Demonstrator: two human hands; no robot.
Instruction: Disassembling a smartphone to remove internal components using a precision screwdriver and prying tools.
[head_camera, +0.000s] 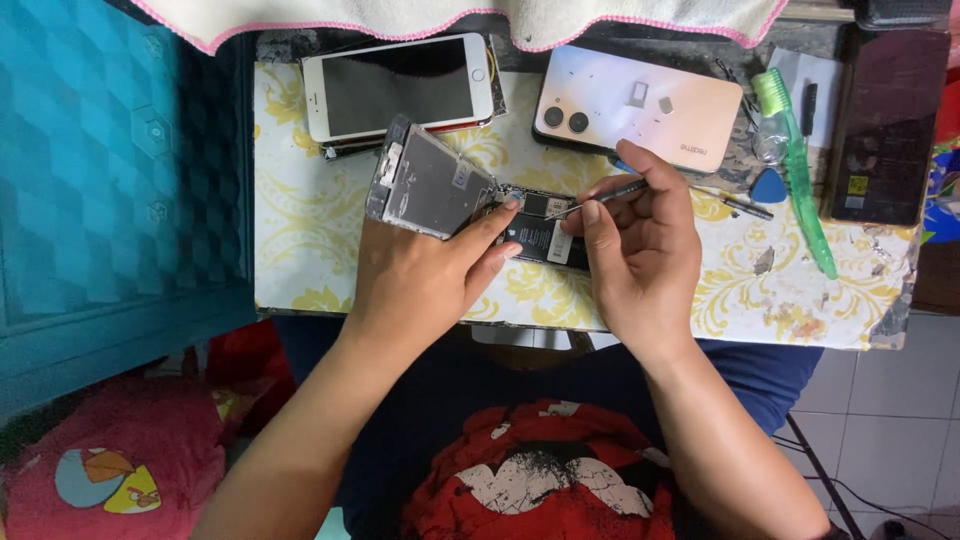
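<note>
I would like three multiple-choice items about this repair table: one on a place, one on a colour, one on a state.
1. Where does the green toothbrush lie?
A. at the right side of the table
B. under the white phone
C. in the left hand

2. What colour is the small pick beside the toothbrush?
A. red
B. blue
C. yellow

3. In what state is the phone under the hands?
A. closed and whole
B. wrapped in cloth
C. opened, with its screen panel lifted away

Answers:
1 A: it lies past the right hand, near the table's right edge.
2 B: the pick is plainly blue.
3 C: the insides show, the left hand rests on it, and the right hand holds a thin tool to it.
</note>
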